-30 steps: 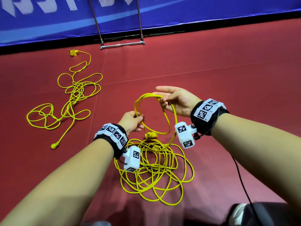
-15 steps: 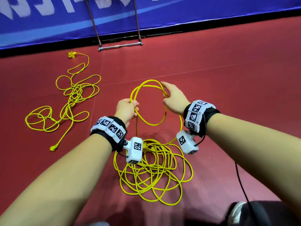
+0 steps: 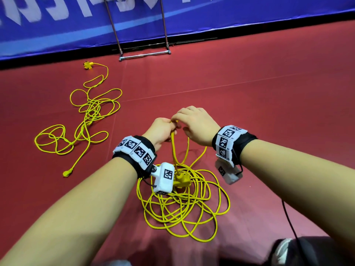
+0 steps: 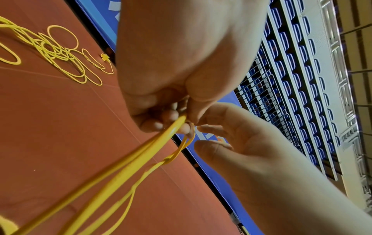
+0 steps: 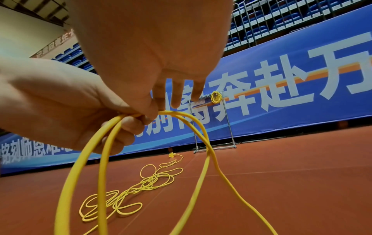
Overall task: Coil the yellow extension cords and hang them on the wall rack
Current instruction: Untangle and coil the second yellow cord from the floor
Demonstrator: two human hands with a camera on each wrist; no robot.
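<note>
A yellow extension cord (image 3: 182, 208) lies in a loose pile on the red floor below my hands, its yellow socket block (image 3: 181, 180) on top. Two loops of it (image 5: 112, 143) rise to my left hand (image 3: 163, 129), which grips them in a fist (image 4: 161, 120). My right hand (image 3: 194, 121) is against the left one and pinches the top of the newest loop (image 5: 181, 114) with thumb and forefinger, its other fingers straight. A second yellow cord (image 3: 86, 121) lies tangled at the left. On the rack (image 5: 216, 97) one coiled cord hangs.
The rack's metal legs and foot bar (image 3: 144, 54) stand at the base of the blue banner wall (image 3: 249, 16), ahead of me. A black cable (image 3: 288, 217) runs along my right arm. Bare red floor lies between me and the rack.
My right hand has swung a loop of cord over to the left hand, and both hands have come together. The open loop between them has narrowed into hanging strands.
</note>
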